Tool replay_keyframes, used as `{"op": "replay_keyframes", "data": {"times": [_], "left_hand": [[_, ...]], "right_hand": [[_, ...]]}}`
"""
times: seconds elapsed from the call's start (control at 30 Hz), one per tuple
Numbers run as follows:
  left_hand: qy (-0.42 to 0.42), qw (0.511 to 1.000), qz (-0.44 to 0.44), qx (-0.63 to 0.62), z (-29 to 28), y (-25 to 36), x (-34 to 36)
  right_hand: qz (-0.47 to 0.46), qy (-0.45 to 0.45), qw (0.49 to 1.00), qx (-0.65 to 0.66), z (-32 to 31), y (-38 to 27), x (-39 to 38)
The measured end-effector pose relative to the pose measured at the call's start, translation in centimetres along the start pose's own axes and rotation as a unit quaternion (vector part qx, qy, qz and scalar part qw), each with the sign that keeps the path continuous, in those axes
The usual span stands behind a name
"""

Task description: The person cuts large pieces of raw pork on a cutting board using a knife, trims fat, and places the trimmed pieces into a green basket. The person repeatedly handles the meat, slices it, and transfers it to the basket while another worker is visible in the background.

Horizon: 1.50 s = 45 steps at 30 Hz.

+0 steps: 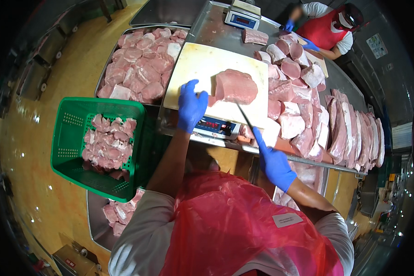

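A thick pale-pink block of meat (236, 86) lies on the white cutting board (193, 60) in front of me. My right hand (276, 168), in a blue glove, is closed around the handle of a knife (247, 118). The blade points up and left, its tip at the meat's near edge. My left hand (192, 106), also gloved in blue, is over the board's left edge with thumb and fingers apart. A small strip of meat (211, 100) lies between my left thumb and the block.
Left of the board is a metal tub of meat pieces (140, 64); nearer stands a green basket (62, 138) with trimmings. Cut pieces (292, 94) and long loins (352, 126) cover the right side of the table. A scale (216, 126) sits below the board. Across, a co-worker (322, 30) handles meat.
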<state>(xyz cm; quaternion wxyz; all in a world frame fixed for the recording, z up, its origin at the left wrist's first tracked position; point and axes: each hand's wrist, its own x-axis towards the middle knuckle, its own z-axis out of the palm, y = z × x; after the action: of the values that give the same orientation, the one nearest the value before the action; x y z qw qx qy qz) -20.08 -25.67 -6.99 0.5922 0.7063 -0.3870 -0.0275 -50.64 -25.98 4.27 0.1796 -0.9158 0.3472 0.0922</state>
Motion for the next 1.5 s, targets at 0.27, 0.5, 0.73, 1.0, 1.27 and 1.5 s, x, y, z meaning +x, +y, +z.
{"op": "replay_keyframes", "data": {"times": [0.27,0.5,0.73,1.0,1.27,1.5], "left_hand": [[-0.230,0.968,-0.104,-0.011,-0.1,3.4,-1.6],[-0.038,0.990,0.110,0.083,1.5,2.2,-4.6],[-0.036,0.984,0.157,0.076,0.3,0.0,-2.8],[-0.078,0.995,-0.017,-0.060,-2.2,-2.4,-1.1],[-0.099,0.974,0.091,0.182,0.8,2.4,-2.4],[-0.045,0.980,0.178,0.081,0.5,-0.4,-2.5]], "right_hand": [[-0.031,0.132,0.990,0.040,-0.6,-4.5,11.0],[-0.018,0.126,0.992,0.023,-1.8,-6.0,14.2],[-0.040,0.102,0.993,-0.052,3.2,-3.5,10.9],[-0.006,-0.042,0.993,-0.109,1.0,-0.5,2.2],[-0.017,0.108,0.993,-0.037,-0.2,-4.4,7.9],[-0.029,0.128,0.991,-0.007,0.1,-7.6,15.1]]}}
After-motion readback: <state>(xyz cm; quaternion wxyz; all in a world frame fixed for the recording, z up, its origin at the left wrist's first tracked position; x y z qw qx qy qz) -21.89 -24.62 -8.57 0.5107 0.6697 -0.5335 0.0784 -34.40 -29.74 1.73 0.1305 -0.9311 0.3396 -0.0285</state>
